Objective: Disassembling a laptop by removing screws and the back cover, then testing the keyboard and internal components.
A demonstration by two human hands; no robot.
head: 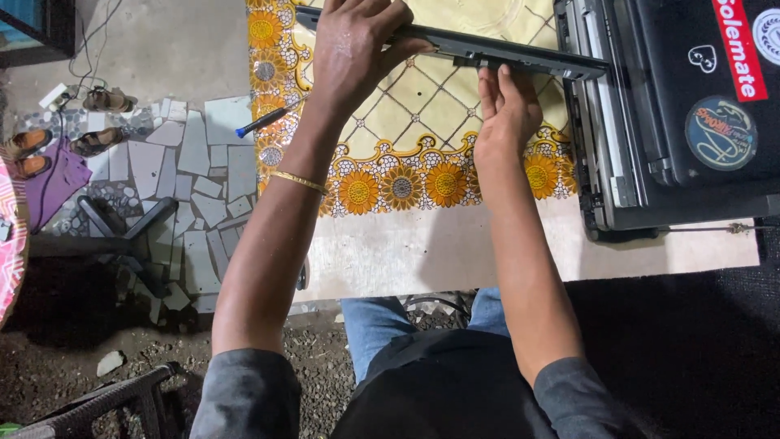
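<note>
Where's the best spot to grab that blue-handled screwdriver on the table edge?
Take the screwdriver by its blue handle end, coming from the table's left edge: the handle points outward toward that edge, while the dark shaft lies inward on the flowered cloth beside the left hand.

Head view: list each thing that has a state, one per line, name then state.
long dark panel: lifted off the table, held edge-on by both hands
left hand: clamped over the panel's left part
right hand: fingers under the panel's edge
laptop: lid shut, lying on the table
screwdriver: lying loose at the cloth's edge
patterned cloth: spread flat
</note>
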